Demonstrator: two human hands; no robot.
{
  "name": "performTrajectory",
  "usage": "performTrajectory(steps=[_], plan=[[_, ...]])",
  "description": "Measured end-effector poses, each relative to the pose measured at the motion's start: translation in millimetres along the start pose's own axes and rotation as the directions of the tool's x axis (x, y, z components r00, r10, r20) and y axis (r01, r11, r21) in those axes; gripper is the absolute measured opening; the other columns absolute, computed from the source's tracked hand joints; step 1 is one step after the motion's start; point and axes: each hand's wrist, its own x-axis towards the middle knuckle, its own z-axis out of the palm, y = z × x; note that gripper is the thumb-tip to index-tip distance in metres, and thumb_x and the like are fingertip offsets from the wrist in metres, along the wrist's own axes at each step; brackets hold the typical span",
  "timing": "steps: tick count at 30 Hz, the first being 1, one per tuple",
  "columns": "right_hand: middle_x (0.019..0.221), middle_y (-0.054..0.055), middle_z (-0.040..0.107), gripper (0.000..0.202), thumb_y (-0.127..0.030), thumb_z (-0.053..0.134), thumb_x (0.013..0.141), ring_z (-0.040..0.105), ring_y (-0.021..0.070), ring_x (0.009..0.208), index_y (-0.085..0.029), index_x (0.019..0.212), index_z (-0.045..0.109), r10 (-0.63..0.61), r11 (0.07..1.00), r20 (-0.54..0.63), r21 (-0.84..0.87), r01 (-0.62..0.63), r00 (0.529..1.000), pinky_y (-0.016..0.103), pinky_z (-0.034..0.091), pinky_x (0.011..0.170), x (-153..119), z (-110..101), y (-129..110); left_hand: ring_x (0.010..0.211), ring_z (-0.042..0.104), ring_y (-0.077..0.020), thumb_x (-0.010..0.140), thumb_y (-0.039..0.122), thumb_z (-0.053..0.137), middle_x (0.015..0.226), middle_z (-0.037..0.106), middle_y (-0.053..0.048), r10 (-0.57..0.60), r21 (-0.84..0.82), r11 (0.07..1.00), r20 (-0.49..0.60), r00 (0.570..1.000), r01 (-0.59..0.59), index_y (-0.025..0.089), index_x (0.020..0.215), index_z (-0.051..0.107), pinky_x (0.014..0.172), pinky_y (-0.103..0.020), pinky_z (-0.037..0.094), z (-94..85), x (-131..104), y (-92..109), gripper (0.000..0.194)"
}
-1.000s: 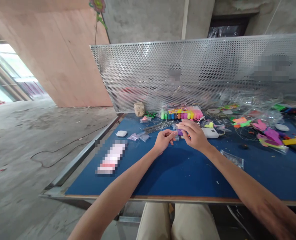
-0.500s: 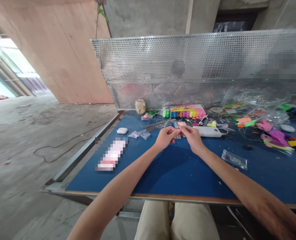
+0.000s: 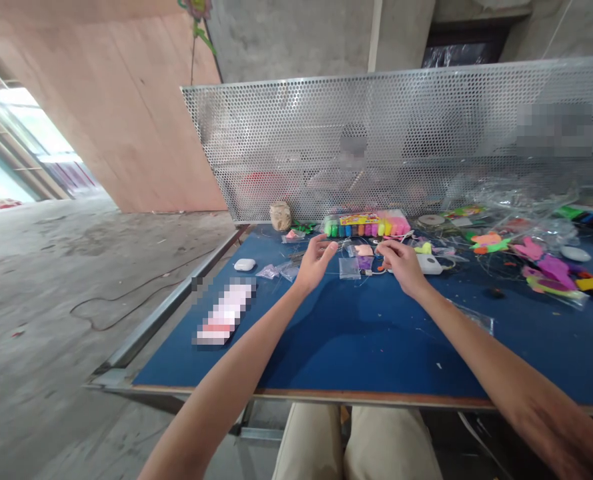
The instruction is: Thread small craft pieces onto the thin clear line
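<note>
My left hand (image 3: 316, 263) hovers over the blue table with its thumb and fingers apart and nothing visible between them. Thin dark rods (image 3: 303, 254) lie just behind it. Fingertips pinched together, my right hand (image 3: 401, 264) is over a white power bank (image 3: 430, 265); whatever is in the pinch is too small to make out. Between the hands lie a clear plastic bag (image 3: 349, 269), a peach-coloured clay piece (image 3: 363, 251) and a purple packet (image 3: 365, 263).
Behind stands a pack of coloured clay (image 3: 366, 225) before a perforated metal panel (image 3: 296, 147). On the left are a white earbud case (image 3: 245, 265), small lilac bags (image 3: 269, 271) and a blurred-out phone-like object (image 3: 226, 311). Colourful foam shapes (image 3: 551, 270) and plastic wrapping (image 3: 521, 193) crowd the right.
My hands were together at the fingertips and have moved apart, the left to the left and the right to the right. The bag and packet between them now show.
</note>
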Motion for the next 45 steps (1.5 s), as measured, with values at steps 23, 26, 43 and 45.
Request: performTrajectory(steps=[23,26,43,45], plan=[[0.089,0.005,0.075,0.019,-0.037,0.061,0.09,0.065,0.0199,0.07,-0.024,0.093,0.075,-0.35,0.879,0.056,-0.324,0.349,0.935,0.034,0.052,0.069,-26.1,20.7,-41.6,0.062,0.054,-0.0111,0.095,0.037,0.053,0.08,0.071,-0.003,0.268,0.498,0.764,0.333,0.904,-0.41,0.019,0.092,0.073,0.063,-0.025,0.043,5.6,-13.5,40.3,0.027],[0.091,0.005,0.075,0.019,-0.038,0.06,0.09,0.064,0.0197,0.068,-0.024,0.093,0.074,-0.353,0.874,0.018,-0.352,0.336,0.935,0.035,0.053,0.069,-26.5,22.3,-41.8,0.067,0.055,-0.0136,0.096,0.039,0.05,0.081,0.071,-0.005,0.292,0.515,0.743,0.325,0.899,-0.428,0.019,0.09,0.072,0.067,-0.027,0.043,8.2,-15.4,41.6,0.031],[0.105,0.009,0.072,0.023,-0.03,0.054,0.097,0.067,0.0235,0.092,-0.025,0.114,0.068,-0.481,0.795,0.067,-0.387,0.467,0.874,0.039,0.053,0.086,-23.7,20.4,-38.1,0.058,0.045,-0.009,0.094,0.046,0.051,0.07,0.058,0.0,0.162,0.307,0.912,0.344,0.925,-0.273,0.016,0.083,0.064,0.056,-0.022,0.036,11.1,-17.2,42.8,0.034],[0.106,0.009,0.072,0.025,-0.029,0.053,0.097,0.067,0.0239,0.094,-0.026,0.118,0.066,-0.499,0.779,0.08,-0.396,0.487,0.863,0.04,0.053,0.088,-22.5,19.7,-36.2,0.053,0.042,-0.0073,0.092,0.05,0.053,0.07,0.055,0.0,0.065,0.211,0.966,0.356,0.932,-0.148,0.016,0.082,0.061,0.05,-0.021,0.034,13.4,-17.5,40.0,0.036]])
